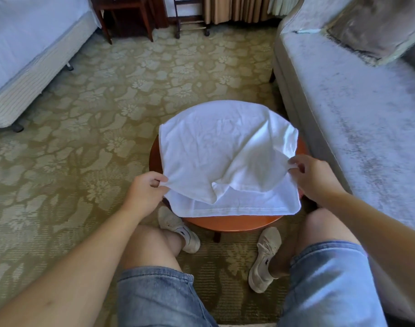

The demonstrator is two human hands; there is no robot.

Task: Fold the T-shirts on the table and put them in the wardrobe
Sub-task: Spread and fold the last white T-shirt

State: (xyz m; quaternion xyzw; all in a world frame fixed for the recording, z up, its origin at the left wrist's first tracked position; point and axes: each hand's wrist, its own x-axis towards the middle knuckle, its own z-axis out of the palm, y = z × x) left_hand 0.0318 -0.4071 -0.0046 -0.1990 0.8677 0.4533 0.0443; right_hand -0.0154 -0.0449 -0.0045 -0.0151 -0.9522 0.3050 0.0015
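A white T-shirt (225,147) lies spread over a small round wooden table (234,223) in front of my knees, with its upper layer doubled back over the lower one. My left hand (144,188) pinches the near left corner of that upper layer. At the right side my right hand (312,174) pinches the other corner. Both corners are raised slightly off the table. The hem of the lower layer runs along the table's near edge. The wardrobe is not in view.
A grey sofa (357,119) with a cushion (376,27) stands close on the right of the table. A bed (25,55) fills the far left, and dark wooden furniture (126,17) stands at the back. Patterned carpet (95,109) covers the floor.
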